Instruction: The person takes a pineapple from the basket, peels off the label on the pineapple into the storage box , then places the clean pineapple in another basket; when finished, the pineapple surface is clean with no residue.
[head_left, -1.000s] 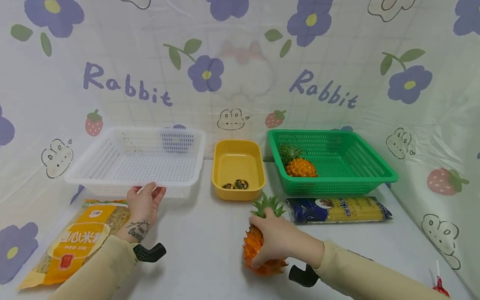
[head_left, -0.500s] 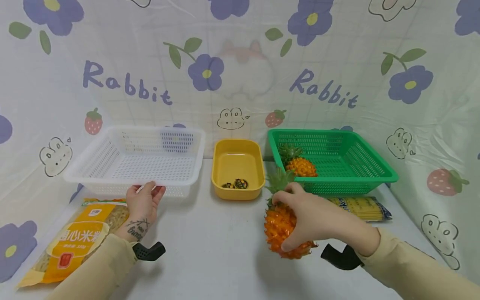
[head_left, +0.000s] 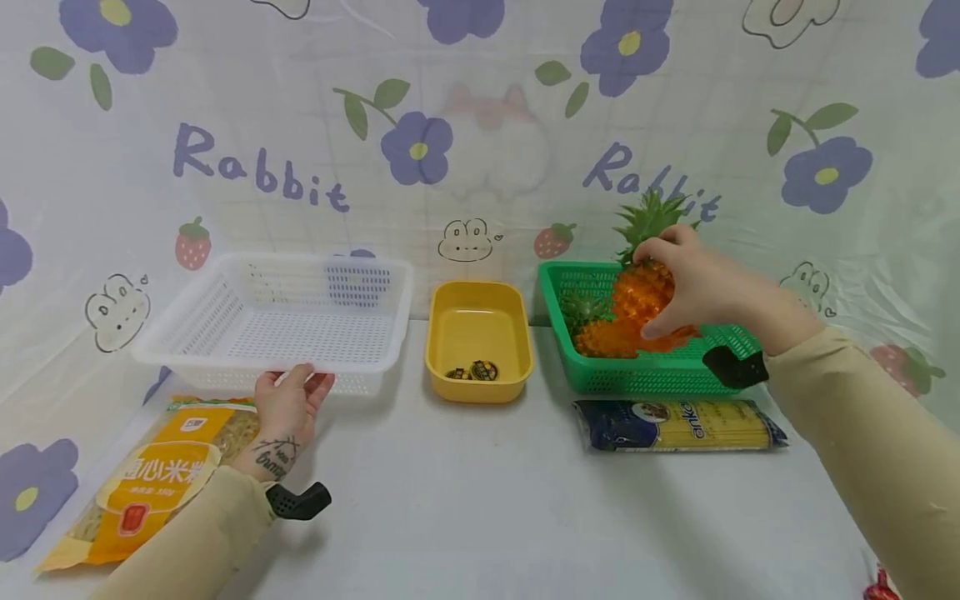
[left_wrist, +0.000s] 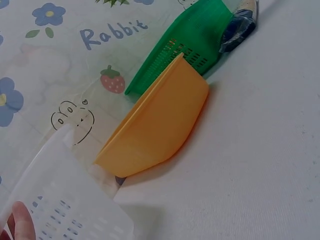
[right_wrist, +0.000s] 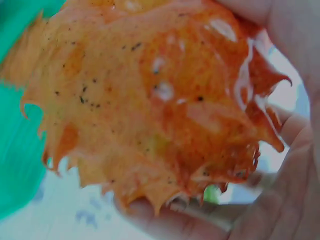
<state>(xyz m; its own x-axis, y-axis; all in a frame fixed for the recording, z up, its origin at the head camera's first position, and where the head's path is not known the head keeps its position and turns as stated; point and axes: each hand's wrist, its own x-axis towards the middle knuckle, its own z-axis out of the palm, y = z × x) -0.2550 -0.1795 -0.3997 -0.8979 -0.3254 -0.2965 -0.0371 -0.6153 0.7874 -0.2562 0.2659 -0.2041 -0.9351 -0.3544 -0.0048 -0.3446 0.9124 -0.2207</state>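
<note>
My right hand [head_left: 693,279] grips an orange pineapple [head_left: 641,292] with a green leafy crown, its thumb and fingers round the body. It hangs over the left part of the green basket [head_left: 577,375], where another pineapple [head_left: 600,337] lies partly hidden behind it. Up close in the right wrist view, the spiky skin of the held pineapple [right_wrist: 150,110] fills most of the picture. On the left, my left hand [head_left: 288,408] holds the front rim of the white basket [head_left: 367,354]. Only some fingers [left_wrist: 22,222] show against that basket in the left wrist view.
Between the baskets stands a yellow tub [head_left: 480,389] with small dark round items [head_left: 483,370] at its bottom. A spaghetti pack [head_left: 678,425] lies before the green basket. At left lies an orange pasta bag [head_left: 161,475]; a red-wrapped thing [head_left: 881,586] is at the lower right edge.
My right hand has lifted the pineapple off the table and carried it right and away from me, over the green basket. The left hand has stayed at the white basket's rim.
</note>
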